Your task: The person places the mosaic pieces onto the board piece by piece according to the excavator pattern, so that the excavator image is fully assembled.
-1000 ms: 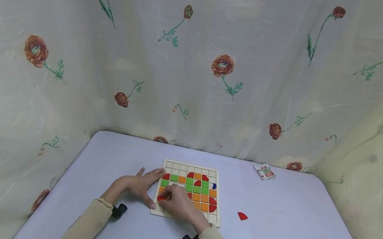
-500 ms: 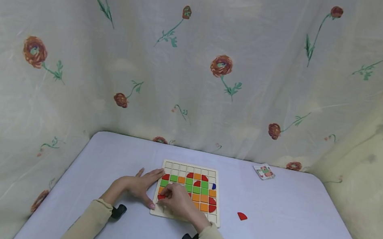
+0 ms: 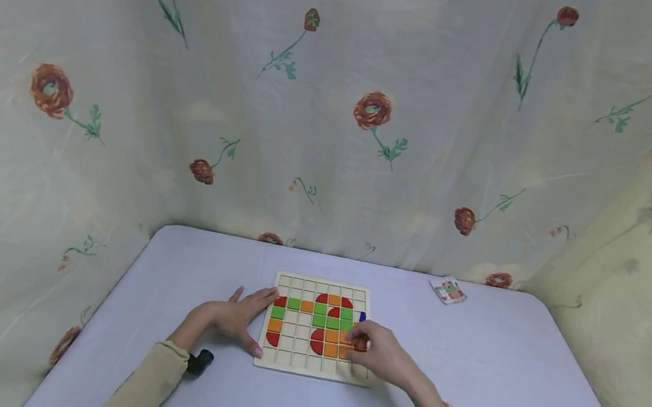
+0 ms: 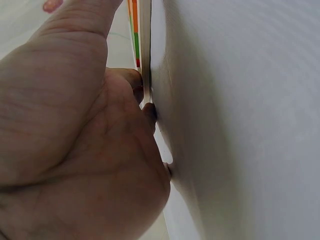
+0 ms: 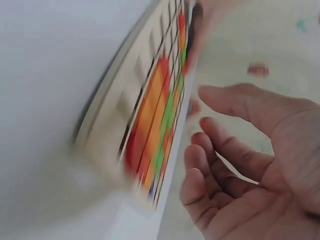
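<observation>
Head camera showed my right hand (image 3: 382, 355) over the right edge of the puzzle board (image 3: 313, 327) on the counter (image 3: 512, 390), fingers loosely curled and holding nothing. My left hand (image 3: 235, 316) lay flat against the board's left edge.

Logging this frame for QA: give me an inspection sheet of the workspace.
Surface: pale table, flat.
Job's things: grid board part filled with red, green, orange tiles.
Clutter: small card at far right; black wrist mounts by both sleeves.
Hands: left hand flat, pressing the board's left edge; right hand over the board's right side, fingers loosely curled, nothing seen held.
Cables: nothing seen.
Surroundings: flowered curtain on three sides.
</observation>
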Demonstrator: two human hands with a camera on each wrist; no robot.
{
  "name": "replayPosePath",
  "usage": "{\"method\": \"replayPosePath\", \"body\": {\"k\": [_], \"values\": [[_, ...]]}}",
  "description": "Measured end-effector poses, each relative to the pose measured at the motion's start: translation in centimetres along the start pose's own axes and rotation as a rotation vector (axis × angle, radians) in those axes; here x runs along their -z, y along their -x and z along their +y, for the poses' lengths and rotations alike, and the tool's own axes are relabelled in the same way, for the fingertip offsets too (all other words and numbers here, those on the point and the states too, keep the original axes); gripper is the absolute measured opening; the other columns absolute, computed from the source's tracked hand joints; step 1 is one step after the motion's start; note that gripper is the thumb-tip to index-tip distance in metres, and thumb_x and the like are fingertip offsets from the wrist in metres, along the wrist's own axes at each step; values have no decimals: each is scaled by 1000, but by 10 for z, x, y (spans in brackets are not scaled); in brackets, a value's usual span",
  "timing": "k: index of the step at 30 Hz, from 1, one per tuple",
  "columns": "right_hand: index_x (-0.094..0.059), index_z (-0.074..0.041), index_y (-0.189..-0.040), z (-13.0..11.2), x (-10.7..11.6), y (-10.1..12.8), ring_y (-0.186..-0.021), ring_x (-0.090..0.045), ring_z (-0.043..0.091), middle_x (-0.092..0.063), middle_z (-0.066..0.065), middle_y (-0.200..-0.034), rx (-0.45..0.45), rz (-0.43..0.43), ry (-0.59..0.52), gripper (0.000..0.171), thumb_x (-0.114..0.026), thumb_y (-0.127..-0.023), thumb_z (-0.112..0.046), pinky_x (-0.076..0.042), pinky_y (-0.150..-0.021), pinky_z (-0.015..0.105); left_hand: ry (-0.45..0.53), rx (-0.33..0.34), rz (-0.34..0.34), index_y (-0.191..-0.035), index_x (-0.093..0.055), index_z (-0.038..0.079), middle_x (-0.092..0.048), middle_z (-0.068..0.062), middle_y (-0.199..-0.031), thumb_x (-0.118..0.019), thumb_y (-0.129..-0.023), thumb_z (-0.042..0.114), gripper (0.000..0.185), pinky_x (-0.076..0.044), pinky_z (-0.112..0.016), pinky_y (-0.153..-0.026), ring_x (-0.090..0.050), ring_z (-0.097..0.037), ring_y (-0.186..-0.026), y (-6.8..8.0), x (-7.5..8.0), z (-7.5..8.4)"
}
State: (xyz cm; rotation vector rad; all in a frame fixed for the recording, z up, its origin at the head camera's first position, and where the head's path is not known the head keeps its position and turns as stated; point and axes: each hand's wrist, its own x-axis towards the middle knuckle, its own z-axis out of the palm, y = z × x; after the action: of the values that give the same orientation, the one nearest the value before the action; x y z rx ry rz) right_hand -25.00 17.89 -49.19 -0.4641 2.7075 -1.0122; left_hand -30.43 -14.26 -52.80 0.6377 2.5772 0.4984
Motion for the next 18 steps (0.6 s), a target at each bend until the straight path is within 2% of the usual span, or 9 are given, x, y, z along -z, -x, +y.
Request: {"method": "replayPosePath", "body": {"k": [3, 6, 13, 18], "values": [[-66, -8, -98, 25, 16, 12, -79, -51, 14, -61, 2, -88, -108, 45, 24, 20, -76, -80, -11, -43, -64, 25, 3, 4, 2, -156, -13, 17, -6, 0, -164, -81, -66, 58, 120, 4, -57, -119, -3, -22, -152, 0, 0, 0], [-66, -6, -98, 48, 30, 25, -80, -52, 15, -62, 2, -89, -170, 87, 46, 22, -76, -78, -7, -44, -64, 26, 3, 7, 4, -156, -13, 17, -7, 0, -164, -81, -66, 58, 121, 4, -57, -119, -4, -23, -152, -1, 0, -1], [-67, -3, -101, 88, 44, 41, -82, -52, 17, -61, 4, -92, -173, 125, 94, 30, -78, -73, -4, -45, -67, 27, -3, 5, 4, -156, -13, 17, -7, 0, -164, -81, -65, 59, 121, 4, -58, -119, -6, -23, -151, -2, -2, -3], [-67, -3, -97, 100, 42, 41, -76, -53, 13, -62, 3, -85, -160, 139, 79, 22, -75, -76, -2, -45, -62, 22, -7, -10, 3, -157, -12, 17, -6, 0, -164, -80, -64, 62, 123, 4, -59, -119, -6, -23, -151, -5, -4, -5]]}}
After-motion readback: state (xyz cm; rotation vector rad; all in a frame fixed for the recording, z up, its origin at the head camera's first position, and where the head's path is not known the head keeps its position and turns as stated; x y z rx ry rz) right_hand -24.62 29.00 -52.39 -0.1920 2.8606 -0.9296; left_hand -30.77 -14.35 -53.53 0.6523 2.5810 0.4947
